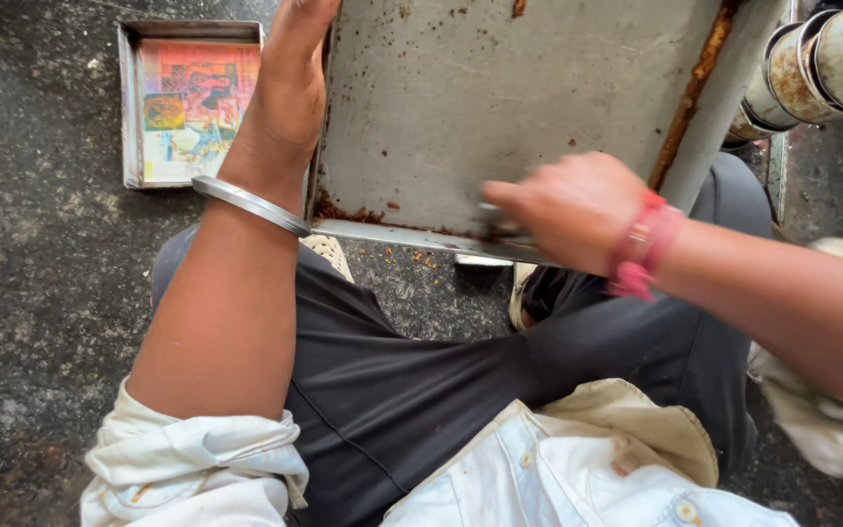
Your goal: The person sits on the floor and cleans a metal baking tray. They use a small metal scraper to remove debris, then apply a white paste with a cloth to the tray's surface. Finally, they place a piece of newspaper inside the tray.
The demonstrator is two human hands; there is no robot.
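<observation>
Rolled white sleeves (197,468) frame the lap; above it the metal tray (500,98) looks stiff, greasy, sharp-rimmed. Left hand (290,59) grips its side edge; right hand (573,210) closes on a scraper (495,226).

I see the big tray (500,98) propped over my lap, a smaller tray (129,107) on the floor (31,293) to its left, stacked tins (822,68) at its right.
</observation>
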